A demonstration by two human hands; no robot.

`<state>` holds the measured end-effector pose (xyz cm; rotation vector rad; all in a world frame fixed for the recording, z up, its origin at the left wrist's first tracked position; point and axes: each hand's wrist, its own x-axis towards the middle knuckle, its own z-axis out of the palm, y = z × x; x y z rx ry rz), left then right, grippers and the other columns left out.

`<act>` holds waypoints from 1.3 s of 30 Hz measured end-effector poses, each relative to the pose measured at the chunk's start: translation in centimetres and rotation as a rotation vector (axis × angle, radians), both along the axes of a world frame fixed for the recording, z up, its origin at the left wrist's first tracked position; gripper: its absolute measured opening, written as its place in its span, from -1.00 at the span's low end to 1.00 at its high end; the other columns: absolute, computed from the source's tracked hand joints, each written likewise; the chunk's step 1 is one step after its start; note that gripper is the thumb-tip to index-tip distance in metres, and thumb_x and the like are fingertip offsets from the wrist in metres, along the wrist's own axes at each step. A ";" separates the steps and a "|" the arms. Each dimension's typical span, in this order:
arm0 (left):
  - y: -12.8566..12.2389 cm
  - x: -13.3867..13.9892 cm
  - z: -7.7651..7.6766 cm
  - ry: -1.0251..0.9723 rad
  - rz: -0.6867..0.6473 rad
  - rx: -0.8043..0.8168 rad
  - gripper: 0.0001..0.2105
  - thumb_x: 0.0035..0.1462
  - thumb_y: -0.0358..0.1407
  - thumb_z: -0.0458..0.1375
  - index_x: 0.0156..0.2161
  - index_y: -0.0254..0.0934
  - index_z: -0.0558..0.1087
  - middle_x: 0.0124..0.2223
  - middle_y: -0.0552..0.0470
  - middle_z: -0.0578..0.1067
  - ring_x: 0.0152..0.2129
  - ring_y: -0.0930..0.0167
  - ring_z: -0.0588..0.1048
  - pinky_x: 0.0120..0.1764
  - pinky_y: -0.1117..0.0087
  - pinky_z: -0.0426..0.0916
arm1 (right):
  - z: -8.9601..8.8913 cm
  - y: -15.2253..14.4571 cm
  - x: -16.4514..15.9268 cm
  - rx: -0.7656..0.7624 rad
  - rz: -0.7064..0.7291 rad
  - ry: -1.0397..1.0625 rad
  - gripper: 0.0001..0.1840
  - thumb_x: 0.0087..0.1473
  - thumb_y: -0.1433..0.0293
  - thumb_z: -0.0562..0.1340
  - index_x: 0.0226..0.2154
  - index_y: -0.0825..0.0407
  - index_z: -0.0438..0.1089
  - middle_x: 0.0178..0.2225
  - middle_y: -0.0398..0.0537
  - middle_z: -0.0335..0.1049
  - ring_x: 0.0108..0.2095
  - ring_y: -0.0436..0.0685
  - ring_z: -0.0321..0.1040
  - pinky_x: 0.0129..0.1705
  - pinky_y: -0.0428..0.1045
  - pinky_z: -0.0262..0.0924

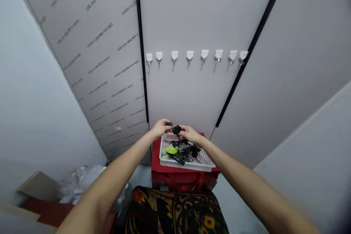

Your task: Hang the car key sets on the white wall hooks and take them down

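Between both hands hangs a black keychain [176, 129] with a metal ring, over the far edge of a white plastic basket [164, 161]. My left hand [161, 128] pinches its strap end, and my right hand [189, 134] grips the dark bulky end. What exactly hangs on that end is too small to tell. Below in the basket lie a yellow-green tag [172, 149] with a ring, a black strap [177, 159] with white lettering, and a jumble of dark keys and keychains [190, 151].
The basket stands on a red bag [172, 181]. Ahead, a row of several white hooks [189, 56] is stuck on a pale cabinet panel [189, 95] between black strips. A patterned cloth [175, 212] is nearest me; plastic bags [79, 182] lie at left.
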<state>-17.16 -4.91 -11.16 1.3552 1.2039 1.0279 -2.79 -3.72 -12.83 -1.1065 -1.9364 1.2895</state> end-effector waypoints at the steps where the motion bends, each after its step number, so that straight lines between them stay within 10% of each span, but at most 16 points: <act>1: -0.1 -0.3 0.5 -0.013 -0.001 0.004 -0.91 -0.25 -0.54 0.00 -0.56 -0.36 0.17 -0.67 0.18 0.28 -0.73 0.66 0.24 -0.62 0.63 0.12 | 0.5 -0.1 -0.3 -0.022 0.006 0.059 -0.75 -0.28 0.44 0.03 -0.42 0.13 0.26 -0.57 -0.19 0.24 -0.58 -0.12 0.11 -0.55 -0.19 0.01; 12: 0.7 -3.8 4.2 0.209 0.239 0.510 -0.88 -0.31 -0.52 0.03 -0.52 -0.34 0.27 -0.53 0.12 0.34 -0.55 0.58 0.30 -0.43 0.54 0.19 | 7.0 1.1 -5.4 0.168 -0.239 0.132 -0.81 -0.29 0.31 0.05 -0.68 0.12 0.16 -0.74 -0.23 0.15 -0.72 -0.15 0.02 -0.66 -0.19 -0.05; 24: 5.1 -7.5 14.0 0.141 0.574 0.657 -0.74 -0.22 -0.47 0.01 -0.30 -0.31 0.29 -0.35 0.02 0.41 -0.44 0.53 0.36 -0.37 0.52 0.23 | 18.4 6.9 -13.7 0.686 -0.619 0.042 -0.70 -0.24 0.25 -0.01 -0.63 0.12 0.29 -0.72 -0.13 0.23 -0.69 -0.07 0.15 -0.61 -0.16 0.02; 29: 5.7 -8.1 15.7 0.307 0.663 0.574 -0.76 -0.20 -0.42 0.00 -0.30 -0.28 0.33 -0.34 0.02 0.42 -0.41 0.49 0.35 -0.32 0.48 0.21 | 19.8 8.2 -15.1 0.664 -0.742 -0.155 -0.72 -0.24 0.27 0.01 -0.62 0.11 0.33 -0.62 -0.01 0.32 -0.57 0.01 0.22 -0.56 -0.13 0.04; 39: 6.7 -8.2 14.1 0.393 0.647 0.472 -0.72 -0.21 -0.37 0.02 -0.27 -0.28 0.32 -0.33 0.01 0.41 -0.37 0.44 0.34 -0.31 0.47 0.19 | 18.6 8.3 -15.1 0.691 -0.632 -0.304 -0.71 -0.22 0.29 0.02 -0.57 0.14 0.35 -0.56 0.01 0.33 -0.51 0.01 0.23 -0.48 -0.13 0.07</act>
